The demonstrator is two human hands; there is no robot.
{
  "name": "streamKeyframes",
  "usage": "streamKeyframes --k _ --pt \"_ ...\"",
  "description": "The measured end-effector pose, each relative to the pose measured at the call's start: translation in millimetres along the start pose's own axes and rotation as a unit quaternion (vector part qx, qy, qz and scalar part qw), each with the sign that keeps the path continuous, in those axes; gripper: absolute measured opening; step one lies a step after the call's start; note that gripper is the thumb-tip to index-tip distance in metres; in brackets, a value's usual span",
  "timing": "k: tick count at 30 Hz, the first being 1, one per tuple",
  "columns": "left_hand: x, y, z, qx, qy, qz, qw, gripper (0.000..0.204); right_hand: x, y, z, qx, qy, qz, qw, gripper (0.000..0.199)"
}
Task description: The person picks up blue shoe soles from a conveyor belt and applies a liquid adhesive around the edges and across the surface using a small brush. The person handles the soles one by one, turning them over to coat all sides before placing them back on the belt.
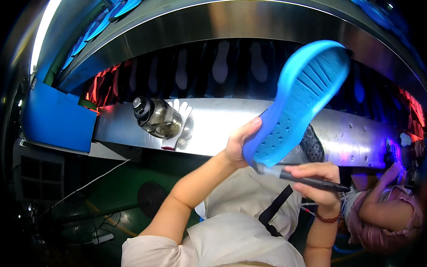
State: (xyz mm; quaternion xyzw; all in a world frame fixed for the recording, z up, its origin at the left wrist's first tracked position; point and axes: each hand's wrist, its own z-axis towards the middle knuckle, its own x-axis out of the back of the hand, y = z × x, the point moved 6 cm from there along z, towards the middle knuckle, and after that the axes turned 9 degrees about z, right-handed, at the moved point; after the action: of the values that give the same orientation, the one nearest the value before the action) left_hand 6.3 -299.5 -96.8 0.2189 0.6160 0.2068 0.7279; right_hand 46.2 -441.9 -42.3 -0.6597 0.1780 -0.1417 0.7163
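Observation:
A bright blue shoe sole [297, 96] is held up in front of me, tilted, its hollow side with ridges and small holes facing me. My left hand [240, 143] grips the sole by its edge near the lower, heel end, the thumb lying on the rim. In my right hand [322, 179] is a brush with a black handle [325, 185]. Its pale bristle end meets or nearly meets the bottom edge of the sole; contact is hard to make out. A dark, holed sole [313, 145] lies on the metal ledge behind, partly hidden by the blue one.
On the metal ledge [213, 129] stand a clear bottle with a black lid [160, 118] and a white glove [185, 110]. Beyond runs a dark, red-lit opening with a row of soles [220, 63]. Another person [392, 205] works at the right. A blue box [59, 116] stands left.

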Motion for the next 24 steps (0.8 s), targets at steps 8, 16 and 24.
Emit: streamKeyframes --k 8,16,24 --pt "-1 -10 -6 0.22 -0.002 0.091 0.971 0.059 -17 -12 4 0.096 -0.131 -0.153 0.975 0.02" --pt "-3 -1 -19 0.319 -0.008 0.225 0.921 0.064 -7 -26 3 0.062 -0.209 -0.196 0.956 0.019" --pt "6 22 -26 0.266 0.016 0.255 0.929 0.062 10 -17 2 0.078 -0.124 -0.157 0.977 0.02"
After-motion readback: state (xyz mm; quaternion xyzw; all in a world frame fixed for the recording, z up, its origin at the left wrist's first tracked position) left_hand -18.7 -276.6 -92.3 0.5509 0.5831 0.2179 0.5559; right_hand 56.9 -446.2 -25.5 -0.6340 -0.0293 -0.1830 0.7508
